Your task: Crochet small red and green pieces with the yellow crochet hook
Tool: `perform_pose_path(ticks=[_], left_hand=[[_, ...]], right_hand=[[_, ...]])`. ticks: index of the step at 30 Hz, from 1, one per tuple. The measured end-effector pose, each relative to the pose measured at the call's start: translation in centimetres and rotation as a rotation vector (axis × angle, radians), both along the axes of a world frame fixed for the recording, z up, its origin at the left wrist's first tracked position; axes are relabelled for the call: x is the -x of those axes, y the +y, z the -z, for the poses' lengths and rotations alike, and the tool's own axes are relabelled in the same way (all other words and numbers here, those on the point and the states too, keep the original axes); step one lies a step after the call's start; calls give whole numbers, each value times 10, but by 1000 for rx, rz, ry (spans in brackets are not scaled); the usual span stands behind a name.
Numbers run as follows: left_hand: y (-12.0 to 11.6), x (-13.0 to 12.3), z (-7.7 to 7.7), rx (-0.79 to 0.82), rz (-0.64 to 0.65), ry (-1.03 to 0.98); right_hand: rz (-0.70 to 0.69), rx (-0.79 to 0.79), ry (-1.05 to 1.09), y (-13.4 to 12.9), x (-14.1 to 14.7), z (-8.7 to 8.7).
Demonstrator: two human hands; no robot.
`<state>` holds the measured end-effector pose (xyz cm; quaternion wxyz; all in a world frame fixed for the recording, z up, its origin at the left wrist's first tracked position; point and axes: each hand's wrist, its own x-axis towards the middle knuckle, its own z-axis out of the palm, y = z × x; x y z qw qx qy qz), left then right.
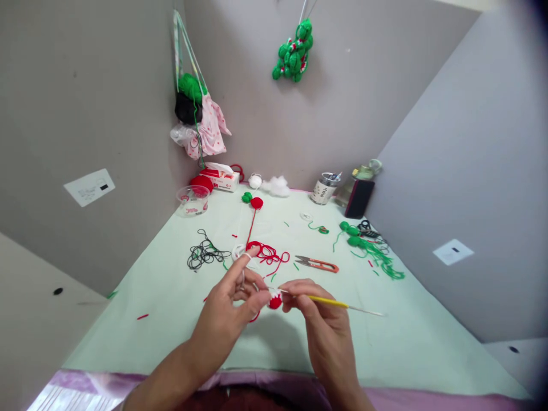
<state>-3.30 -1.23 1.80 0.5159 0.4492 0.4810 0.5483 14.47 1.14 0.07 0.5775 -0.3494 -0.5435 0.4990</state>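
1. Head view: your two hands are close together, low over the near part of the bench [406,348], with the small red-and-white piece [275,301] between them.
2. Your left hand [226,308] pinches the piece at its left edge between thumb and fingertip; the index finger is raised, with white yarn [249,256] running across it.
3. Your right hand [327,325] is clamped on the hook [329,301], thumb and fingers around it near the yellow grip. The thin tip points left to the top of the piece, and the plain end sticks out to the right. You cannot tell whether the tip passes through a stitch.
4. Just beyond your left hand, red yarn [269,254] lies in loose loops, and a strand runs back to the red ball [256,203].
5. To the right of these loops lie the snips [319,264], blades pointing left.
6. Black yarn [204,252] is tangled on the left; green pieces [377,257] with long tails lie on the right.
7. Along the back stand the tissue box [222,178], the tin [324,189] and, leaning, the phone [359,200].
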Motion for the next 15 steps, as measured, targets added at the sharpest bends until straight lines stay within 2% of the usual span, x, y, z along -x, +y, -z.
perform_pose_path(ticks=[3,5,7,10,12,13,15], left_hand=[[6,-15,8,94,91,-207],[8,-20,12,115,159,-295],[9,-16,12,123,272,-281],[19,9,2,78,373,-95],[34,33,-8,3,355,32],[45,46,-12,-29,322,129],[76,68,-19,-109,177,469]], right_hand=[[36,-114,-50,-3,-3,0],[10,-95,-25,-3,-3,-1],[-63,-15,73,-2,-5,-4],[-226,140,289,1,-19,-11],[-297,224,387,3,-39,-10],[-272,264,423,4,-52,-7],[-271,290,473,5,-78,4]])
